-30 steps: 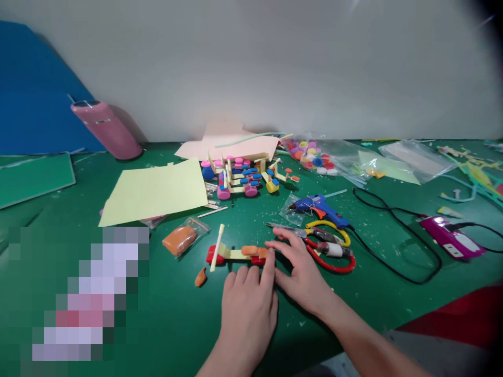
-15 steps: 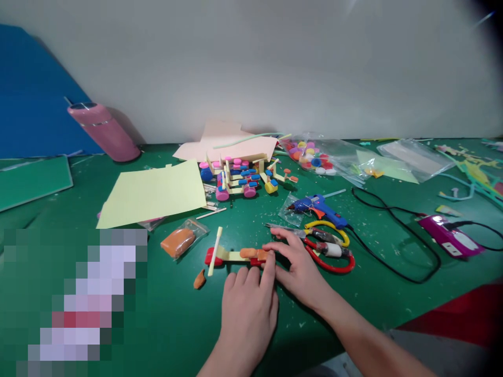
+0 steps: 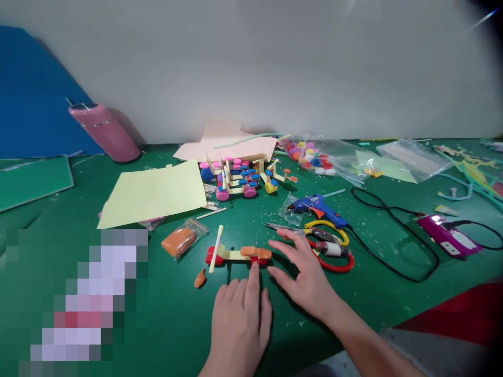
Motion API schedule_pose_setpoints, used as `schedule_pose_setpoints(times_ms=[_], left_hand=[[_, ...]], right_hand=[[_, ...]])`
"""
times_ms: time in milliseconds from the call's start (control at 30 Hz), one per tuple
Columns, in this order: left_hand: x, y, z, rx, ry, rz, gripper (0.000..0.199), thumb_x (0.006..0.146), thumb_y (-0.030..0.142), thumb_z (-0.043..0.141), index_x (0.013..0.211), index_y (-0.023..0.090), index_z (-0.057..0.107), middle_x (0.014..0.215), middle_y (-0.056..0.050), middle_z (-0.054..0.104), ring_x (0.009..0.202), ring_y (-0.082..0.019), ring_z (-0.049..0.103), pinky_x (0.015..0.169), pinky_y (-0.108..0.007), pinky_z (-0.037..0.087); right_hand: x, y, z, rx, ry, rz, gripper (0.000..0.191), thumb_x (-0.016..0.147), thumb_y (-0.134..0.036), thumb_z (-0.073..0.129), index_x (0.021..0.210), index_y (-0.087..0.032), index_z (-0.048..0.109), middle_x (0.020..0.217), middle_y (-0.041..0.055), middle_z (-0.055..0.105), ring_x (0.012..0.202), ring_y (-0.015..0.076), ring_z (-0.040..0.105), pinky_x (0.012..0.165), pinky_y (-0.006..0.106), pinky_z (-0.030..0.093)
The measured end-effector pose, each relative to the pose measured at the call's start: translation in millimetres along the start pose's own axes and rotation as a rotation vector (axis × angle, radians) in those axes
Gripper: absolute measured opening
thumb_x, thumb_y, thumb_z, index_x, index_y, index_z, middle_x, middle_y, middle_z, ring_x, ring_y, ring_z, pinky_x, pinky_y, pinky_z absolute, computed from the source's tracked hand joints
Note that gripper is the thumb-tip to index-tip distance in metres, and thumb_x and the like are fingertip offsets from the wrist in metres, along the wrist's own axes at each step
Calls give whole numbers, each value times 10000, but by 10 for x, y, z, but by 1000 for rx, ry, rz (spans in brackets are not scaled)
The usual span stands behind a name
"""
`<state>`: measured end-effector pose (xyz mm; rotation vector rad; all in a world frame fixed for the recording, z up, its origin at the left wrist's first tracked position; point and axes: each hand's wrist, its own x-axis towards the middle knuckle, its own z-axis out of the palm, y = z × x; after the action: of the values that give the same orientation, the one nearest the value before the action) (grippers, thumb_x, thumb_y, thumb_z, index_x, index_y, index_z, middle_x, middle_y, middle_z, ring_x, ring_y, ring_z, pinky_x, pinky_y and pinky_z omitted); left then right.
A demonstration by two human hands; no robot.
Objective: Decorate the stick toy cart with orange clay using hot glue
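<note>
A small model car (image 3: pixel 238 256) with red wheels and a pale stick body lies on the green table, a pale stick (image 3: pixel 216 248) upright at its left end. Orange clay (image 3: pixel 255 252) sits along its right part. My left hand (image 3: pixel 240 314) is below it, index finger extended and its tip at the red wheel. To the right, my right hand (image 3: pixel 302 269) has its fingers apart, near the car's right end and holding nothing. A bit of brown-orange clay (image 3: pixel 200 278) lies at lower left, and a bag of orange clay (image 3: pixel 181 241) lies beyond.
Scissors (image 3: pixel 332 248) and a blue glue gun (image 3: pixel 320 207) lie right of the car; a black cable runs to a purple box (image 3: pixel 450 235). Behind are finished small cars (image 3: pixel 238 180), yellow paper (image 3: pixel 155 193), a bag of coloured caps (image 3: pixel 310 157) and a pink bottle (image 3: pixel 105 132).
My right hand has moved off the car's right end, fingers spread. My left hand has shifted left, its index fingertip moving from the clay's right end to the red wheel.
</note>
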<state>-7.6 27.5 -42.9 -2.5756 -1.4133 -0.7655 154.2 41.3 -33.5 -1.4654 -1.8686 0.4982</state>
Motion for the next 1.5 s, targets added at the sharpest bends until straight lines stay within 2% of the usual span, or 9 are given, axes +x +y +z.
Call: schedule_pose_setpoints(times_ms=[167, 300, 467, 600, 733, 900, 1033, 1167, 1500], left_hand=[[-7, 15, 25, 3, -55, -17, 406, 811, 189, 434, 1172, 6, 413, 690, -86, 625, 595, -203, 566, 533, -336, 444], [5, 18, 52, -13, -95, -18, 405, 810, 178, 428, 1189, 39, 396, 702, -75, 623, 598, -208, 571, 527, -345, 452], [-3, 8, 60, -20, -114, -17, 422, 802, 168, 438, 1193, 18, 386, 700, -79, 619, 598, -211, 574, 526, -354, 461], [2, 8, 51, -9, -101, -10, 384, 807, 164, 421, 1171, 43, 402, 712, -83, 631, 590, -211, 576, 514, -351, 459], [19, 8, 54, -7, -101, -11, 378, 815, 166, 395, 1175, 53, 401, 695, -76, 629, 577, -199, 576, 503, -329, 448], [19, 11, 48, -14, -111, -20, 375, 812, 161, 391, 1175, 67, 397, 674, -65, 620, 575, -200, 580, 504, -329, 446], [18, 16, 38, -14, -88, -4, 367, 809, 154, 396, 1165, 67, 397, 705, -82, 638, 587, -213, 594, 493, -338, 446], [22, 10, 47, -19, -98, -1, 361, 808, 152, 397, 1157, 62, 399, 737, -99, 649, 603, -220, 601, 496, -345, 451], [12, 17, 36, -11, -128, -35, 373, 813, 169, 396, 1176, 81, 396, 706, -66, 635, 603, -208, 597, 528, -339, 456]], right_hand=[[-85, -23, -11, -116, 0, -109, 385, 823, -252, 520, 1206, -214, 509, 1309, 98, 344, 1207, 248, 347, 967, 413, 352], [-82, -36, 0, -163, -30, -156, 364, 826, -249, 512, 1189, -232, 528, 1326, 89, 313, 1207, 264, 330, 980, 449, 314], [-73, -57, 8, -159, -2, -158, 405, 818, -250, 517, 1220, -203, 494, 1334, 104, 301, 1205, 267, 331, 985, 451, 308], [-66, -73, 0, -174, -45, -162, 376, 825, -252, 504, 1200, -225, 515, 1335, 91, 297, 1203, 267, 332, 979, 450, 315], [-33, -93, 2, -163, -33, -156, 411, 821, -261, 506, 1225, -189, 486, 1336, 110, 298, 1214, 269, 318, 991, 448, 306], [40, -141, 3, -173, -84, -136, 368, 817, -272, 506, 1177, -198, 524, 1339, 102, 304, 1232, 270, 295, 1011, 453, 279], [71, -163, -10, -127, -44, -127, 390, 806, -290, 521, 1172, -154, 514, 1332, 119, 315, 1236, 262, 299, 1022, 431, 276], [80, -162, -16, -113, -82, -117, 367, 806, -325, 528, 1142, -177, 539, 1328, 104, 327, 1228, 263, 305, 1014, 434, 283], [78, -135, -39, -56, -49, -101, 364, 835, -329, 499, 1167, -181, 523, 1308, 109, 364, 1221, 262, 328, 1003, 447, 308]])
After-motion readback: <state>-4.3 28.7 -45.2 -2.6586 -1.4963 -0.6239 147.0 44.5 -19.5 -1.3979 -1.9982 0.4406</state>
